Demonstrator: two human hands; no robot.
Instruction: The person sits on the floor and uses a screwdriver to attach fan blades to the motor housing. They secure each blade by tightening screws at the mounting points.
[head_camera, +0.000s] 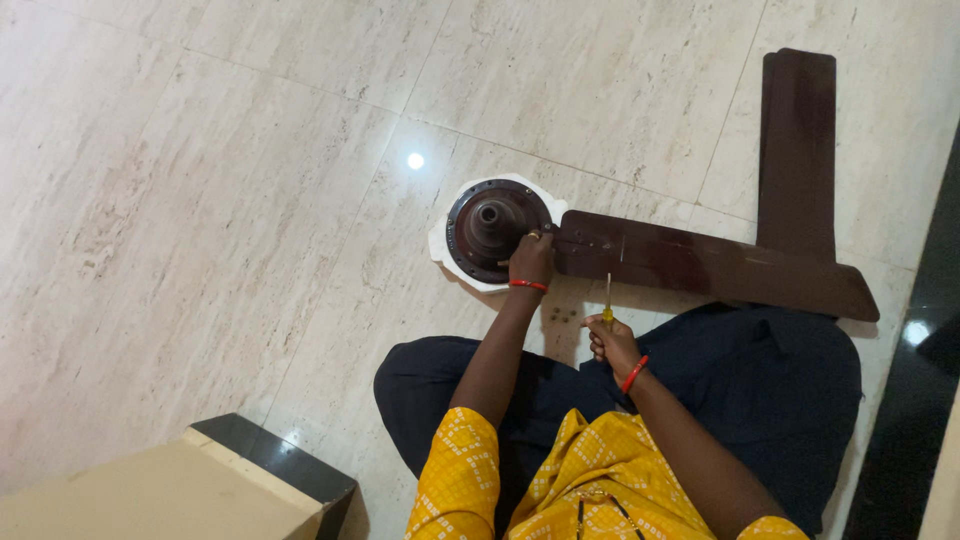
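A dark brown ceiling fan motor (490, 227) lies on a white round base (441, 240) on the marble floor. My left hand (531, 258) rests on the motor's right edge, where a long brown blade (700, 264) meets it. Fingers there are pinched at the joint; whether they hold something small I cannot tell. My right hand (611, 340) grips a screwdriver (607, 298) with a yellow handle, its shaft pointing up toward the blade. Several small screws (560, 314) lie on the floor between the hands.
A second brown blade (797, 150) lies on the floor at the upper right, overlapping the first one's far end. A beige box with a dark edge (190, 485) stands at the lower left. A black strip (915, 400) runs down the right side.
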